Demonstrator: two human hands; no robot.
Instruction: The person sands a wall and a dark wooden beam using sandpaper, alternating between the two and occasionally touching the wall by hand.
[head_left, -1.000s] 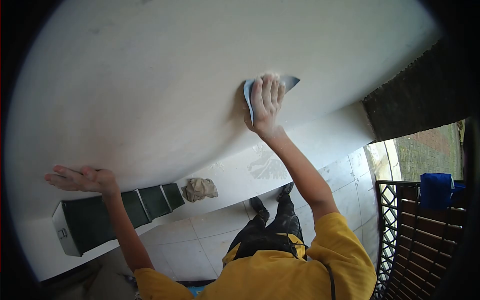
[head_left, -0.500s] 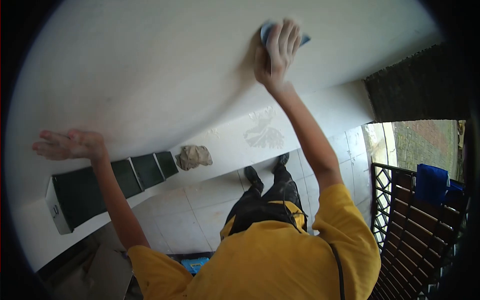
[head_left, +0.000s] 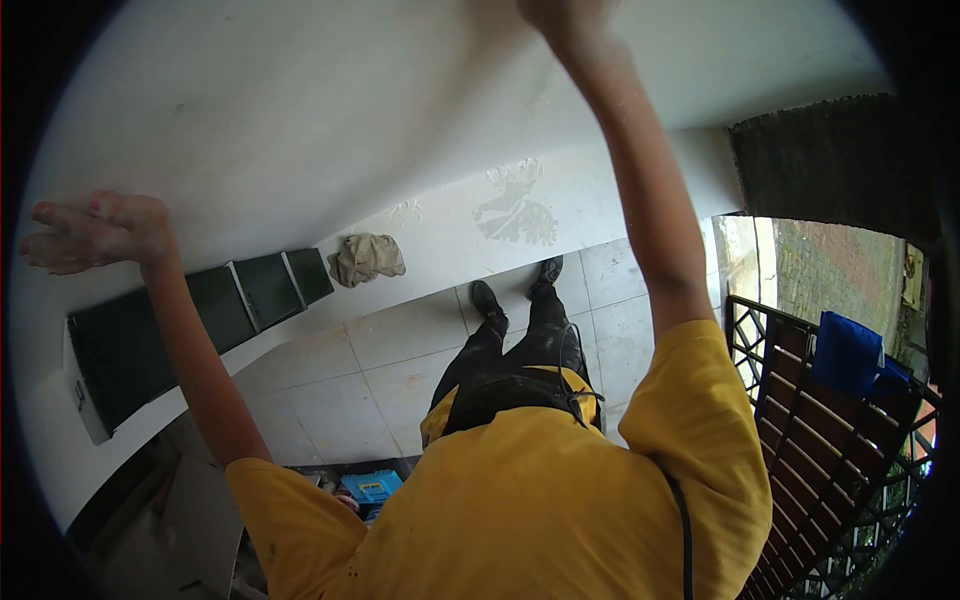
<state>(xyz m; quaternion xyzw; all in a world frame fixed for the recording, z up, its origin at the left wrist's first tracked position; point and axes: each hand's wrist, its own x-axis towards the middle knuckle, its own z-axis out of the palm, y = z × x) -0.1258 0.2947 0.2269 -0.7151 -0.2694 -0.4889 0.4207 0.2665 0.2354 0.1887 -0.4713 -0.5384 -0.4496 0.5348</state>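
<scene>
My left hand (head_left: 100,232) lies with its fingers stretched out against the pale wall (head_left: 290,110), above a dark green panelled opening. It holds nothing. High up at the top edge, only the wrist and base of my right hand (head_left: 570,14) show, slightly blurred. Its fingers are cut off by the frame, so what they hold is hidden. Lower on the wall is a patch with rough, flaking paint (head_left: 515,212).
A crumpled beige cloth (head_left: 368,260) rests beside the dark green panel (head_left: 160,335). Pale floor tiles (head_left: 400,390) lie under my feet. On the right stands a slatted metal gate (head_left: 800,430) with a blue cloth (head_left: 847,353) over it. A bright blue object (head_left: 372,487) sits at lower left.
My right hand has moved upward along the wall, mostly out of view, with the bluish sheet it was pressing there. My left hand stays flat on the wall; the whole view has shifted slightly.
</scene>
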